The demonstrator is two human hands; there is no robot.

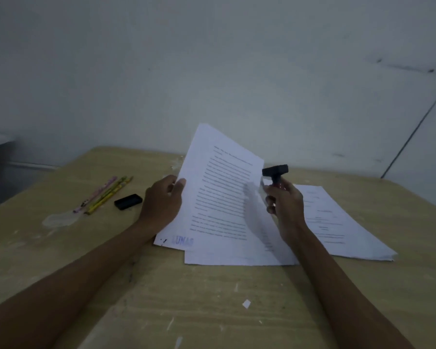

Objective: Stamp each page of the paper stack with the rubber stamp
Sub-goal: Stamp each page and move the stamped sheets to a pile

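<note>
The table (212,298) is light wood-grain laminate, flat, flecked with pale scuffs and a small white paper scrap (246,303). A printed sheet (219,197) of thin white paper, covered in lines of text, stands tilted with its top edge raised toward the wall (212,71); a blue stamped mark (183,241) reading "LUNAS" sits at its lower left corner. Beneath it lies another white sheet (237,258), flat on the table.

Right of the right hand's fingers lies a flat paper stack (342,222), its edges slightly fanned. Left of the left hand's fingers sit a small black rectangular ink pad (128,202) and, beyond it, a bundle of pencils (103,195) in pink, green and yellow, next to a clear plastic wrapper (58,219). The raised sheet hides part of the table behind it.

The left hand (161,202) pinches the left edge of the raised sheet, thumb on the front, fingers curled behind. The right hand (285,205) grips the rubber stamp (275,173) by its red handle, fingers curled round it; the black rectangular stamp head points up and away, just beside the sheet's right edge.
</note>
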